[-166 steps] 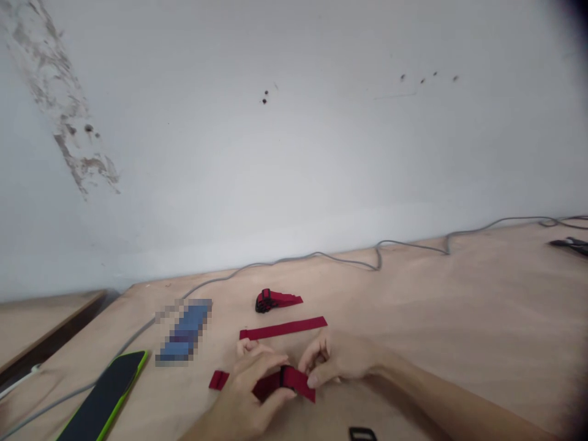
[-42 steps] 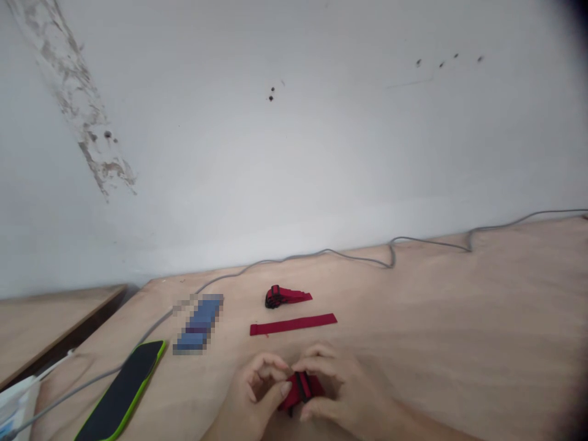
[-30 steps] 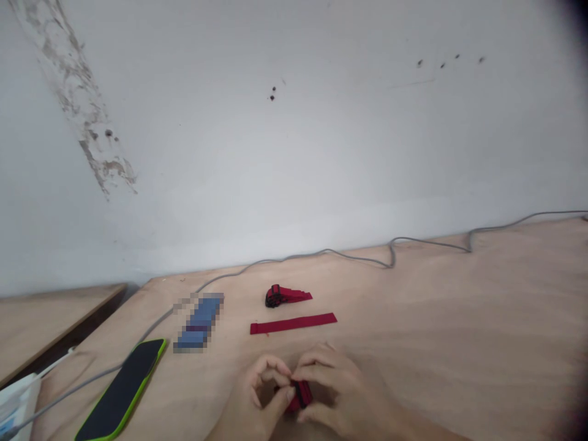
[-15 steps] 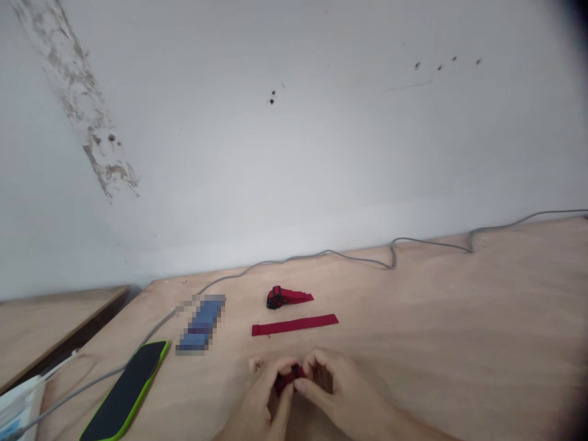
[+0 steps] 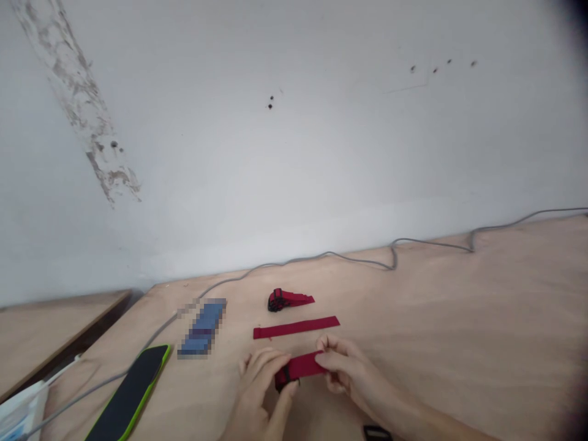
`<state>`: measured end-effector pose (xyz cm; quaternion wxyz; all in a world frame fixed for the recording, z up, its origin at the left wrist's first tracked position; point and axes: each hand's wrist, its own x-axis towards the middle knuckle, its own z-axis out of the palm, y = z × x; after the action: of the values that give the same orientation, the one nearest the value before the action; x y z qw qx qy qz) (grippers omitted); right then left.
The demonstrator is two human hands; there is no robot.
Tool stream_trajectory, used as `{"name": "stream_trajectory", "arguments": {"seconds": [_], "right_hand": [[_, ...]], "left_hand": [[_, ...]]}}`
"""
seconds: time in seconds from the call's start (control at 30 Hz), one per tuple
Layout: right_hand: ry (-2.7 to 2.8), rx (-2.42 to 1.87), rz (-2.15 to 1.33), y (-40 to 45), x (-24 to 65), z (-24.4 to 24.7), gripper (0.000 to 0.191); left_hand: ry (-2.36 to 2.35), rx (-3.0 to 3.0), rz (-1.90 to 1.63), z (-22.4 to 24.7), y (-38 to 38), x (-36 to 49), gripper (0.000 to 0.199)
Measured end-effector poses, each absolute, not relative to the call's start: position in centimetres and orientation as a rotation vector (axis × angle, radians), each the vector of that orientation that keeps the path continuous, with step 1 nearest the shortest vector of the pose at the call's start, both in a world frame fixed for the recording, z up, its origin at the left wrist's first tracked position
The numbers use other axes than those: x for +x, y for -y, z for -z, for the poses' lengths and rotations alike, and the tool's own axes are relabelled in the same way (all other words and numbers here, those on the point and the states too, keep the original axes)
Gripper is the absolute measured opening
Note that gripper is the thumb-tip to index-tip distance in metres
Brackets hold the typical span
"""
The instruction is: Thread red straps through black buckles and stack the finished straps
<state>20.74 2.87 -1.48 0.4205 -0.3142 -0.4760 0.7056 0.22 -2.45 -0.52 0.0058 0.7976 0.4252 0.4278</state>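
Note:
Both hands hold a red strap [image 5: 304, 365] stretched just above the table. My left hand [image 5: 261, 387] is closed around its left end, where a black buckle [image 5: 287, 373] shows between thumb and fingers. The strap's right end is pinched between thumb and fingers of my right hand [image 5: 353, 372]. Beyond my hands a flat red strip [image 5: 296, 327] lies across the wood. Farther back sits a bundle of red straps with black buckles [image 5: 282, 299]. A black buckle-like piece [image 5: 376, 433] pokes in at the bottom edge, by my right wrist.
To the left lie a dark phone in a green case [image 5: 131, 392] and a blurred-out blue item [image 5: 202, 327]. A grey cable [image 5: 232, 279] runs along the wall and down the left side. A white object [image 5: 22, 410] is at the lower left.
My right hand has moved right, away from the left, drawing the strap's red end out. The buckle now sits by my left fingers. A black piece has appeared at the bottom edge.

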Motion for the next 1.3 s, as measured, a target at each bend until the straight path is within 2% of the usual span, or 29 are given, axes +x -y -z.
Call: {"name": "stream_trajectory", "arguments": {"seconds": [0.17, 0.3, 0.43, 0.7, 0.83, 1.0, 1.3], "right_hand": [[1.508, -0.85, -1.9, -2.6, 21.5, 1.1, 0.036], [1.554, -0.822, -1.74, -2.0, 21.4, 0.5, 0.042], [1.537, -0.747, -1.495, -1.9, 21.0, 0.8, 0.038], [1.51, -0.74, -1.481, -1.2, 20.4, 0.4, 0.039], [1.651, -0.747, -1.363, -1.0, 20.5, -0.7, 0.04], [1.779, -0.801, -1.227, -0.8, 20.9, -1.0, 0.034], [1.858, -0.842, -1.145, -0.4, 20.7, -1.6, 0.028]], "left_hand": [[-1.331, 1.906, -1.283, 0.0, 2.7, 0.5, 0.022], [-1.302, 1.635, -1.179, -0.1, 2.9, 0.4, 0.025], [-1.249, 1.642, -1.094, 0.4, 2.9, 0.4, 0.027], [-1.03, 1.538, -1.116, 0.3, 2.9, 1.1, 0.039], [-1.005, 1.436, -1.101, 0.4, 2.9, 1.4, 0.044], [-0.896, 1.275, -1.17, 0.3, 2.8, 1.9, 0.039], [-1.115, 1.427, -1.3, -0.2, 2.6, 1.1, 0.04]]}}
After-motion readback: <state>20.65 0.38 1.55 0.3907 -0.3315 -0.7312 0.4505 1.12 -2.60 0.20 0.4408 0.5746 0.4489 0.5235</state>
